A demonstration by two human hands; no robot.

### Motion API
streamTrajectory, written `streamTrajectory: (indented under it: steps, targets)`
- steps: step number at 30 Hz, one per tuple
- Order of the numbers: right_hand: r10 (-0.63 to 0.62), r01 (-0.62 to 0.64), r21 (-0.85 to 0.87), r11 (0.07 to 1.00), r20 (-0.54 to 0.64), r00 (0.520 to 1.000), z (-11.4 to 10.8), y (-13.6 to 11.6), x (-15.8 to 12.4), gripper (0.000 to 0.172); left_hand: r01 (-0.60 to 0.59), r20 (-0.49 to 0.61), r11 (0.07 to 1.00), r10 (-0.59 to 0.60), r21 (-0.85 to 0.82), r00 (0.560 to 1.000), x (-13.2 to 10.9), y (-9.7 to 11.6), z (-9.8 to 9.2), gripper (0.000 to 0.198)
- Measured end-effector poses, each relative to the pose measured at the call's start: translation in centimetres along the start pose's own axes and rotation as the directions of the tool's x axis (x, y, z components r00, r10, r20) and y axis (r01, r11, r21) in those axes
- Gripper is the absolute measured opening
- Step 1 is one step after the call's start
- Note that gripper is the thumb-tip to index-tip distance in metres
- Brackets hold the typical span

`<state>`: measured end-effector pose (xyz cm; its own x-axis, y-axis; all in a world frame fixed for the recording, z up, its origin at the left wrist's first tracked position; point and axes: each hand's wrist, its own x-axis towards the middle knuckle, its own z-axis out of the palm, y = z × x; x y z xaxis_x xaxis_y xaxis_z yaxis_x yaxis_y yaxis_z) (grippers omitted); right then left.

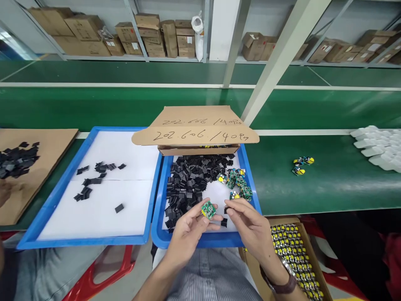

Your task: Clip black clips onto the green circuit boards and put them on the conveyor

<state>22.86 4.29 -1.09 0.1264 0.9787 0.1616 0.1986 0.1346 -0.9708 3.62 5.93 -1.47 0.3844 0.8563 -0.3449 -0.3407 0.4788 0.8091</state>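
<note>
My left hand (191, 228) holds a small green circuit board (208, 209) with a bit of yellow at its edge, between thumb and fingers. Just to its right, my right hand (247, 219) pinches a small black piece (226, 208), partly hidden by the fingertips. Both hands are above the near part of a blue-rimmed tray (156, 228). A heap of flat black pieces (188, 179) fills the tray's left side. More green circuit boards (240, 184), some with yellow parts, lie at its right. One loose black piece (224, 222) rests between my hands.
An open cardboard box (197, 150) with handwriting on its flap stands behind the tray. At left is a second blue-rimmed tray (147, 217) with scattered black pieces. A carton of yellow-topped parts (294, 251) sits low right. White trays (379, 146) are stacked far right.
</note>
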Motion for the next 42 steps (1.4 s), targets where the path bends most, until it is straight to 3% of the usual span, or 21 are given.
streamTrajectory:
  steps: [5, 9, 22, 27, 34, 42]
  targets:
    - [-0.024, 0.024, 0.013, 1.0, 0.008, 1.0, 0.7, -0.3, -0.2, 0.02, -0.017, -0.008, 0.991, 0.019, 0.135, 1.0, -0.4, 0.1, -0.4, 0.052]
    - [-0.046, 0.047, -0.031, 0.998, 0.036, 0.998, 1.0, -0.7, -0.2, 0.019, -0.03, 0.014, 0.99, 0.028, 0.138, 0.999, -0.6, 0.4, -0.4, 0.051]
    - [0.039, -0.041, 0.037, 0.998, 0.066, 0.997, 2.2, -1.4, -0.9, 0.013, -0.19, 0.017, 0.962, 0.191, 0.195, 0.982, -1.5, -0.1, -0.5, 0.034]
    - [-0.001, 0.001, -0.01, 1.0, 0.047, 0.999, 2.6, -1.7, -1.3, 0.013, -0.25, 0.016, 0.923, 0.257, 0.293, 0.966, -1.6, -0.4, -1.1, 0.031]
    - [-0.025, 0.032, -0.05, 0.998, 0.142, 0.99, 1.9, -1.7, -1.3, 0.014, -0.314, 0.046, 0.873, 0.32, 0.373, 0.946, -1.6, -0.3, -1.1, 0.035]
    - [-0.009, 0.017, -0.047, 0.999, 0.178, 0.984, 1.7, -2.1, -0.9, 0.018, -0.408, 0.155, 0.754, 0.386, 0.514, 0.909, -1.6, -0.3, -1.3, 0.041]
